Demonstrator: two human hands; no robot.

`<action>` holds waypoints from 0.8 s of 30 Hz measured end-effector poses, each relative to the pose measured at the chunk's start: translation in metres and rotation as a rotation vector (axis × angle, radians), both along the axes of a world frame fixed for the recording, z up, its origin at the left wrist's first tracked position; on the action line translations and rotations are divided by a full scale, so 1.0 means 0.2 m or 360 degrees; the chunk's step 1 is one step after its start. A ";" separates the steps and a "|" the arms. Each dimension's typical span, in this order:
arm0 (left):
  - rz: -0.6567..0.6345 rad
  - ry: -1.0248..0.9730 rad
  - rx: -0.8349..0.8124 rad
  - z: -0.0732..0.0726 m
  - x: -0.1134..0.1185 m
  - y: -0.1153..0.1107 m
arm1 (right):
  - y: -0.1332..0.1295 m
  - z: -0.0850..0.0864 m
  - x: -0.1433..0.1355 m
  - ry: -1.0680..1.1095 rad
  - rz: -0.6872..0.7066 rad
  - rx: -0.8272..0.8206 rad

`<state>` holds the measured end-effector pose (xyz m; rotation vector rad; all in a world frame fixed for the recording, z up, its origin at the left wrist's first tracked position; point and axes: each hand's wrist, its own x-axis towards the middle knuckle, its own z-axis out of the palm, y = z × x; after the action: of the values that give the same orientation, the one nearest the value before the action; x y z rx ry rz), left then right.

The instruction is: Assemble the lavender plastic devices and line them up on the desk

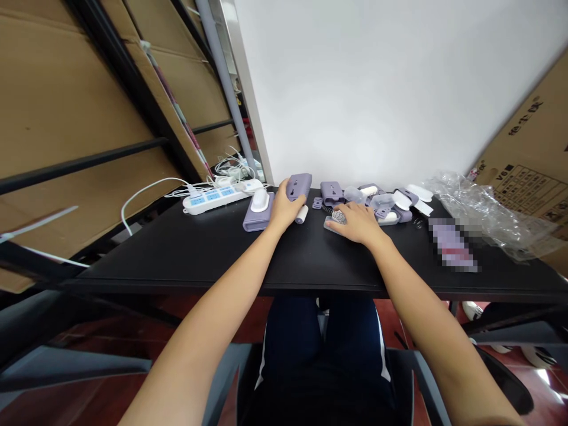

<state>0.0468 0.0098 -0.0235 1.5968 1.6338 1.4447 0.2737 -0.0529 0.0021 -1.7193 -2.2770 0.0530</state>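
Observation:
My left hand [286,208] is closed around a purple plastic housing [300,186] with cut-out slots, lifted at the back of the black table. Just below that hand lies a small white cylinder [302,214]. To its left sits a purple block with a white round-topped piece [260,201] on it. My right hand [360,222] lies over the small parts, thumb and fingers apart. Its fingertips are at a white, dark-patterned piece [339,217] and a clear plastic piece [329,225]. A dark coil spring [327,209] shows beside them. Behind stands another purple housing [332,193].
Purple, white and clear parts [390,204] are heaped right of my right hand. A white power strip [224,196] with cables lies at the left. Crumpled clear plastic bags [492,216] and a cardboard box [528,160] are at the right. A white wall panel [377,89] stands behind.

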 end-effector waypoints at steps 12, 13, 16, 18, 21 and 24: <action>-0.0255 -0.0915 -0.0236 0.04 0.04 -0.04 | 0.00 -0.03 -0.03 0.0101 0.0191 0.0310; -0.0275 -0.0973 -0.0223 0.04 0.04 -0.03 | 0.00 -0.04 -0.05 0.0077 0.0212 0.0393; -0.0297 -0.1198 -0.0220 0.05 0.03 -0.03 | -0.01 -0.05 -0.12 -0.0046 0.0276 0.0572; -0.0317 -0.1376 -0.0302 0.07 0.01 -0.03 | -0.01 -0.06 -0.18 -0.0150 0.0335 0.0606; -0.0421 -0.1639 -0.0393 0.10 -0.02 -0.03 | -0.02 -0.06 -0.27 -0.0305 0.0376 0.0599; -0.0546 -0.1773 -0.0351 0.11 -0.03 -0.04 | -0.02 -0.04 -0.35 -0.0466 0.0260 0.0442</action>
<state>0.0417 0.0015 -0.0007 0.6332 0.7683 1.4605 0.2047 -0.0571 -0.0065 -1.4763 -2.4823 -0.4879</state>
